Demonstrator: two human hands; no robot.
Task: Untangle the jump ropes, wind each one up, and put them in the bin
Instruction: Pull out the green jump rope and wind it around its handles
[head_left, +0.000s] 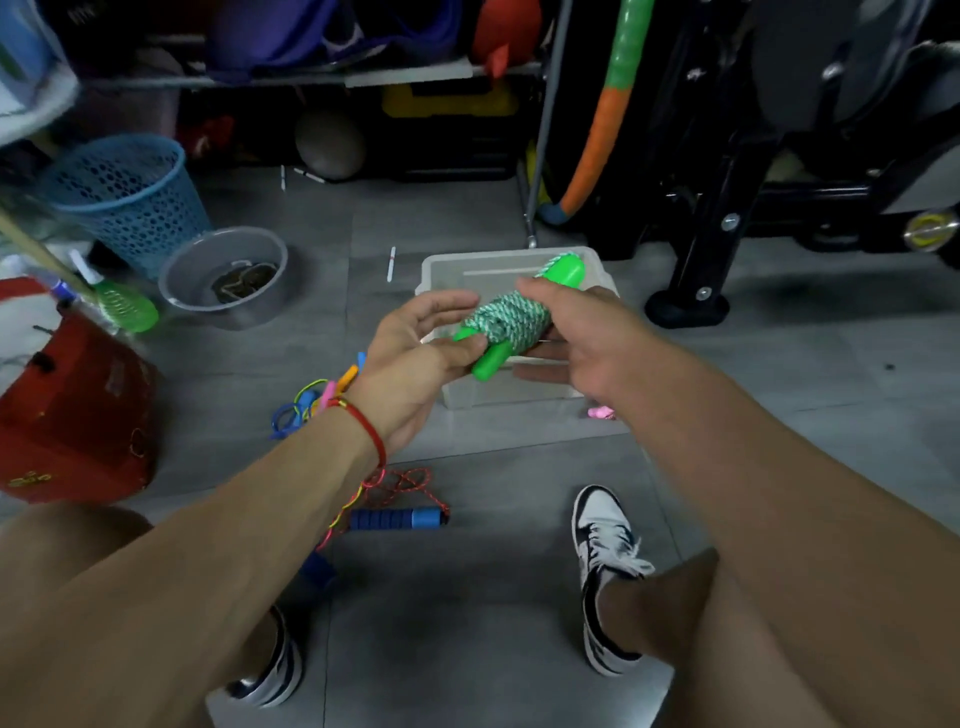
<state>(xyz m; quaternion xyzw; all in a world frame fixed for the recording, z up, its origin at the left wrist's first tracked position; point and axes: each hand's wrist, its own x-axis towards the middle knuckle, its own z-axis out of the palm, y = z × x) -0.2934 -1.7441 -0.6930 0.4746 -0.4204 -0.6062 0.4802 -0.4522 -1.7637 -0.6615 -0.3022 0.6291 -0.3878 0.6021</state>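
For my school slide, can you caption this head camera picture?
Two hands hold a wound green-handled jump rope above a clear plastic bin.

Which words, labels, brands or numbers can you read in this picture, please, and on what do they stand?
None can be read.
Red box: gold marks and a worn label, too blurred to read.
Green jump rope, clear bin: no text visible.

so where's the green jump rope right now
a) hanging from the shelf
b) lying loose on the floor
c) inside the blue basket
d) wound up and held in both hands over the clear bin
d: the green jump rope is wound round its handles, gripped by the left hand and right hand above the clear bin.
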